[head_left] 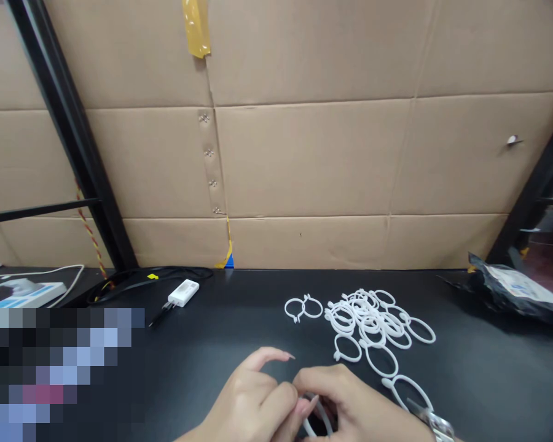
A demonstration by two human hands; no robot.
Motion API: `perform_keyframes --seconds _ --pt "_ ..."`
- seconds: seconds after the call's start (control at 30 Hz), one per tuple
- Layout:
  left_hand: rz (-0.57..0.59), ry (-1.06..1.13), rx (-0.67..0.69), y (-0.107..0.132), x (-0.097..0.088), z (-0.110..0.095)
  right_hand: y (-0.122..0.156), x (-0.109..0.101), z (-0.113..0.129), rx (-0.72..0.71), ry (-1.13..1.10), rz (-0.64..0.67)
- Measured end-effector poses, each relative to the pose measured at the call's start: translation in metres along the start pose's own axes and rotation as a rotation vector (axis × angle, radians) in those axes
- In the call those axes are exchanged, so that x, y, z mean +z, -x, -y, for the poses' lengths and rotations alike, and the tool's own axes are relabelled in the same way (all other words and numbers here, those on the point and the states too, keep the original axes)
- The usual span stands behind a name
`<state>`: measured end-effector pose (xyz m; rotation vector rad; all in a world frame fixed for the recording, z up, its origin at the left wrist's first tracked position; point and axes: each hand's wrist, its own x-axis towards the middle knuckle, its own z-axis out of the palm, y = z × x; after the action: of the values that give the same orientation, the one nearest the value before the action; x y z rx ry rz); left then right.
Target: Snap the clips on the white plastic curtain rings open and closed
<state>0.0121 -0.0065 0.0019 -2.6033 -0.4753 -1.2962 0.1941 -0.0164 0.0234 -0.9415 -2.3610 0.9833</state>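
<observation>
My left hand [253,399] and my right hand [350,405] meet at the bottom of the view over a black table [239,331]. Between their pinched fingers sits a white plastic ring [314,417], mostly hidden by the fingers. My left index finger sticks out forward. A pile of several white rings [368,319] lies just beyond my right hand. Two joined rings [303,307] rest apart, left of the pile. One more ring [408,393] lies by my right wrist.
A cardboard wall [304,159] backs the table. A white adapter with a black cable [183,293] lies at the left, near a power strip [23,291]. A dark plastic bag [516,288] sits at the right. Black frame bars [69,135] lean on both sides.
</observation>
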Motion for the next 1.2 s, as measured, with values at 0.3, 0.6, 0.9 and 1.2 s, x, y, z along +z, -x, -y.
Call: perform_keyframes --seconds 0.3,0.6,0.9,1.2 --pt "-0.003 -0.052 0.032 0.002 0.001 0.002 -0.002 0.008 0.0 0.011 0.086 -0.056" --pt "0.105 -0.019 -0.025 -0.007 -0.01 0.004 -0.001 0.007 0.006 0.115 0.141 -0.17" --pt "0.125 -0.048 -0.035 -0.007 -0.012 0.001 0.0 0.004 0.01 0.098 0.205 -0.145" --pt "0.104 -0.042 0.015 -0.008 -0.011 0.002 0.001 0.002 0.007 0.001 0.232 -0.08"
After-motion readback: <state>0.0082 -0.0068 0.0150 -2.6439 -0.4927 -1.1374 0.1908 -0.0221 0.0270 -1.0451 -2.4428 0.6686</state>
